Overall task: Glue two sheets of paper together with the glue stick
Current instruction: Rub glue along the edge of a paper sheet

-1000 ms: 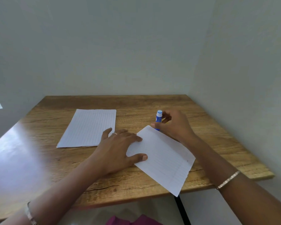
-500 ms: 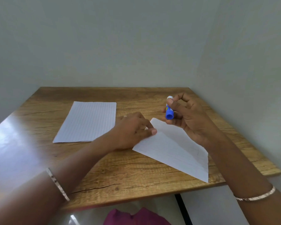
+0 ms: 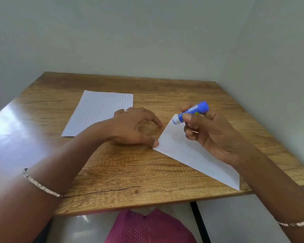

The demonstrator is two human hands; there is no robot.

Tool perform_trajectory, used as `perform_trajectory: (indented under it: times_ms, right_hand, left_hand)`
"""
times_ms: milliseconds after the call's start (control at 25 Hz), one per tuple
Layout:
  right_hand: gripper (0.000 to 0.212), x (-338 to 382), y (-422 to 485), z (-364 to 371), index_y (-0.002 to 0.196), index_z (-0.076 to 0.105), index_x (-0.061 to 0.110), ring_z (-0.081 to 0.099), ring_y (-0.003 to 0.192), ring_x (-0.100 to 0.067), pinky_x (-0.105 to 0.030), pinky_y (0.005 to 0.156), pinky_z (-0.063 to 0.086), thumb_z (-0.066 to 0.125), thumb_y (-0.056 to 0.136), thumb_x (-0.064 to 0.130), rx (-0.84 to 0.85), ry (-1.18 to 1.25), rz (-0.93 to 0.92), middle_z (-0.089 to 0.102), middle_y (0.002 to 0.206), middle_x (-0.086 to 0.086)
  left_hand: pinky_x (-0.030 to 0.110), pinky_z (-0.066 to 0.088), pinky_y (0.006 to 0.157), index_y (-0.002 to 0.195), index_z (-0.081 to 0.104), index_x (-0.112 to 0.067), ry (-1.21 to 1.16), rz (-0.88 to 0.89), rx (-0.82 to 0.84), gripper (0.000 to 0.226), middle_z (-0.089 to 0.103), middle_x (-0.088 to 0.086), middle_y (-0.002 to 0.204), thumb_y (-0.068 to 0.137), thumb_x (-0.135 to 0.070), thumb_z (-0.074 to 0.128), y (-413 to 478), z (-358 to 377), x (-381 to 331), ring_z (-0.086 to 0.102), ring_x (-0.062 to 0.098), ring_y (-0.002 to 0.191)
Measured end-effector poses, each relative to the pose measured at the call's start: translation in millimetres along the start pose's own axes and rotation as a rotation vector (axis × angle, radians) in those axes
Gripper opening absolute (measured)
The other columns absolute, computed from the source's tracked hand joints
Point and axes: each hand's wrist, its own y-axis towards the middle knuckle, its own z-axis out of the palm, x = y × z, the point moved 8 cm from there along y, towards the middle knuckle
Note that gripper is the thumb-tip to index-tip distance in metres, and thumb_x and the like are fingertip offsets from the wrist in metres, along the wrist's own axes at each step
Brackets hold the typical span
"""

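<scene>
While the brown wood-grain worktop (image 3: 123, 172) fills mid-frame, a lined white paper sheet (image 3: 102, 111) lies flat centre-left and a second white paper sheet (image 3: 182, 151) lies angled centre-right, well apart. Loosely arched, the left hand (image 3: 132, 127) touches that sheet's near-left corner with its thumb. Above its far corner, the right hand (image 3: 212, 135) curls its fingers round a small blue-and-white plastic glue stick (image 3: 191, 112). The paper looks light, limp and likely to slide, so pin a corner; the rigid stick suits a mid-barrel grip.

A wood-grain tabletop (image 3: 112, 169) stood in a corner of pale walls (image 3: 147, 32). Below its near edge showed magenta mesh fabric (image 3: 147, 228) and a black leg (image 3: 200, 223).
</scene>
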Motion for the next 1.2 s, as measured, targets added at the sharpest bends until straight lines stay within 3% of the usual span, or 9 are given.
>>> perform_trajectory:
  times_ms: [80, 160, 280, 400, 560, 760, 920, 1080, 1200]
  right_hand:
    - [0.011, -5, 5, 1, 0.098, 0.075, 0.012, 0.051, 0.052, -0.012, -0.022, 0.050, 0.043, 0.073, 0.090, 0.020, -0.110, -0.057, -0.013, 0.056, 0.059, 0.003]
    - [0.015, -10, 7, 10, 0.093, 0.072, 0.009, 0.050, 0.049, -0.013, -0.022, 0.047, 0.038, 0.070, 0.091, 0.023, -0.146, -0.168, -0.040, 0.055, 0.055, 0.002]
    - [0.025, -16, 4, 28, 0.087, 0.066, 0.006, 0.048, 0.050, -0.012, -0.020, 0.049, 0.039, 0.065, 0.092, 0.030, -0.111, -0.364, -0.113, 0.054, 0.055, 0.002]
    - [0.016, -14, -2, 43, 0.086, 0.066, 0.017, 0.047, 0.055, -0.010, -0.024, 0.056, 0.040, 0.061, 0.096, 0.029, -0.037, -0.594, -0.219, 0.055, 0.058, 0.011]
    - [0.012, -11, -6, 53, 0.089, 0.066, 0.017, 0.053, 0.060, -0.010, -0.021, 0.061, 0.041, 0.060, 0.099, 0.023, 0.014, -0.766, -0.308, 0.068, 0.073, 0.009]
    - [0.008, -11, -7, 55, 0.093, 0.066, 0.015, 0.053, 0.058, -0.002, -0.010, 0.060, 0.036, 0.062, 0.100, 0.016, 0.031, -0.840, -0.323, 0.063, 0.066, 0.020]
    - [0.012, -9, -8, 59, 0.095, 0.065, 0.013, 0.050, 0.060, -0.007, -0.017, 0.060, 0.037, 0.059, 0.098, 0.023, 0.055, -0.872, -0.331, 0.066, 0.073, 0.000]
    - [0.008, -7, -7, 56, 0.095, 0.064, 0.011, 0.052, 0.059, -0.004, -0.011, 0.060, 0.035, 0.061, 0.101, 0.017, 0.008, -0.891, -0.336, 0.064, 0.070, 0.006]
    - [0.009, -9, -4, 49, 0.097, 0.065, 0.012, 0.054, 0.060, -0.005, -0.012, 0.061, 0.036, 0.062, 0.101, 0.020, -0.046, -0.886, -0.315, 0.071, 0.076, 0.000]
  left_hand:
    - [0.057, 0.019, 0.117, 0.128, 0.049, -0.055, -0.026, -0.040, 0.028, 0.069, 0.041, -0.020, 0.150, 0.062, -0.072, 0.065, -1, 1, 3, 0.033, 0.015, 0.140]
    - [0.058, 0.017, 0.117, 0.127, 0.047, -0.056, -0.027, -0.075, 0.043, 0.071, 0.040, -0.020, 0.149, 0.060, -0.070, 0.067, -1, 3, 6, 0.033, 0.015, 0.140]
    - [0.059, 0.007, 0.120, 0.130, 0.042, -0.054, -0.021, -0.085, 0.063, 0.070, 0.037, -0.018, 0.152, 0.068, -0.064, 0.072, -1, 7, 6, 0.028, 0.014, 0.144]
    - [0.057, 0.000, 0.121, 0.137, 0.037, -0.049, -0.034, -0.093, 0.103, 0.074, 0.031, -0.015, 0.156, 0.073, -0.059, 0.073, -3, 9, 7, 0.023, 0.014, 0.147]
    - [0.057, -0.003, 0.120, 0.140, 0.032, -0.052, -0.061, -0.070, 0.132, 0.081, 0.027, -0.015, 0.158, 0.072, -0.054, 0.076, -5, 9, 4, 0.021, 0.015, 0.147]
    - [0.061, -0.009, 0.118, 0.131, 0.021, -0.073, -0.008, -0.067, 0.200, 0.076, 0.005, -0.014, 0.166, 0.076, -0.058, 0.071, -2, 14, 4, 0.002, 0.018, 0.153]
    - [0.059, -0.015, 0.118, 0.136, 0.014, -0.073, 0.014, -0.116, 0.266, 0.088, -0.008, -0.017, 0.166, 0.061, -0.070, 0.060, 2, 20, 9, -0.014, 0.013, 0.152]
    - [0.061, -0.016, 0.117, 0.139, 0.014, -0.070, 0.031, -0.131, 0.293, 0.092, -0.012, -0.016, 0.166, 0.059, -0.069, 0.058, 5, 23, 11, -0.020, 0.012, 0.151]
    - [0.062, -0.016, 0.116, 0.140, 0.013, -0.068, 0.034, -0.129, 0.288, 0.090, -0.012, -0.015, 0.166, 0.067, -0.066, 0.065, 6, 22, 11, -0.021, 0.012, 0.151]
